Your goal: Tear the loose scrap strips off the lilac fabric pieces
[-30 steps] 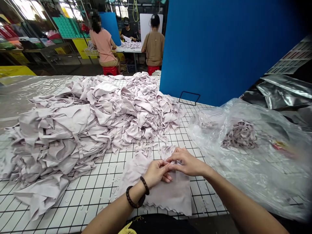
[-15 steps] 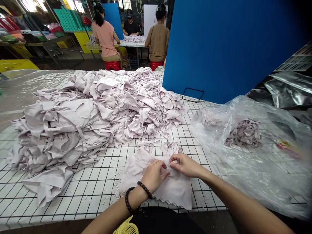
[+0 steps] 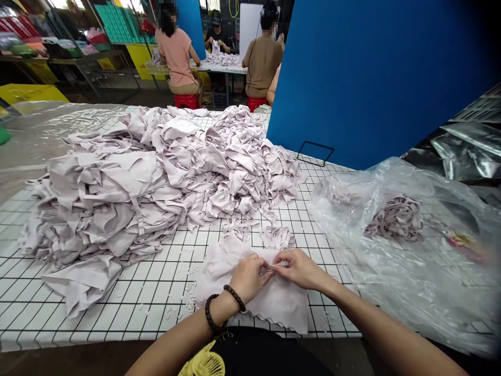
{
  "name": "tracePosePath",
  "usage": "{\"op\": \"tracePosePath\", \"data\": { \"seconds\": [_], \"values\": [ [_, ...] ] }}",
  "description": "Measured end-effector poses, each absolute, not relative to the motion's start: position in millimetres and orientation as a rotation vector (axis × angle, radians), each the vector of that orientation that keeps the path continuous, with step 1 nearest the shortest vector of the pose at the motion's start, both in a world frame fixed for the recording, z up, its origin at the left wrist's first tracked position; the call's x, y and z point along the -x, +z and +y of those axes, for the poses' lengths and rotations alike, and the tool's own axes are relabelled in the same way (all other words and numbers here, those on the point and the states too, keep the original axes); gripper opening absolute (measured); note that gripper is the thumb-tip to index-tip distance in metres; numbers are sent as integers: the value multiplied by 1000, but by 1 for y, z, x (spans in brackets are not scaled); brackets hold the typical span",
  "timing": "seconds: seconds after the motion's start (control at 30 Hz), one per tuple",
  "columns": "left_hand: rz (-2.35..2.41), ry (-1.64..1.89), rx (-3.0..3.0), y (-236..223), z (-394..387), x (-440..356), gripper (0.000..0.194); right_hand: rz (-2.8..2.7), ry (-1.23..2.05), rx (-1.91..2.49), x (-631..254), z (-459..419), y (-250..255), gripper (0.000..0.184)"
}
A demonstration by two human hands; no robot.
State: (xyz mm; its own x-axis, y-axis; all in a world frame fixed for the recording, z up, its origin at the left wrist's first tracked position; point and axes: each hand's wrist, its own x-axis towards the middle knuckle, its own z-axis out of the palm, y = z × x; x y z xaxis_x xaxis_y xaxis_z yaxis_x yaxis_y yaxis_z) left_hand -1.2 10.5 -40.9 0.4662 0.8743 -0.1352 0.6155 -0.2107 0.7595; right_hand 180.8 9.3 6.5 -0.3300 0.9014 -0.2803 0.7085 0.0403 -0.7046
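A pale lilac cloth piece [image 3: 282,310] with a wavy lower edge lies flat in front of me. Over its upper middle, my left hand [image 3: 250,274] is closed, its thumb and forefinger pinched together. My right hand [image 3: 298,269] pinches too, and its fingertips meet those of the left. A small pale bit shows where they meet, too small to name. Just beyond the cloth lie two bunches of pale straps, a left bunch [image 3: 237,230] and a right bunch [image 3: 278,237]. Tiny white scraps [image 3: 172,313] are scattered beside the cloth.
A large heap of lilac cloth pieces [image 3: 117,183] covers the table's left and middle. On the right lies a clear plastic bag [image 3: 352,235] near bundled straps [image 3: 395,218]. A blue panel [image 3: 371,78] stands behind a black wire stand [image 3: 315,153]. Several people sit farther back.
My left thumb and forefinger have closed from a gap into a pinch, meeting the right fingertips. The view has shifted slightly. A person at the back now holds up cloth.
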Motion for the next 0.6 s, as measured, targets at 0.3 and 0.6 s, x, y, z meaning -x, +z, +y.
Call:
{"op": "tracePosePath", "data": {
  "seconds": [0.3, 0.6],
  "values": [
    [1245, 452, -1899, -40, 11, 2, 11, -2269, 944, 1662, -174, 8, 2, 19],
    [1242, 459, -1918, -42, 11, 3, 14, -2284, 1016, 1640, -173, 11, 11, 21]
  ]
}}
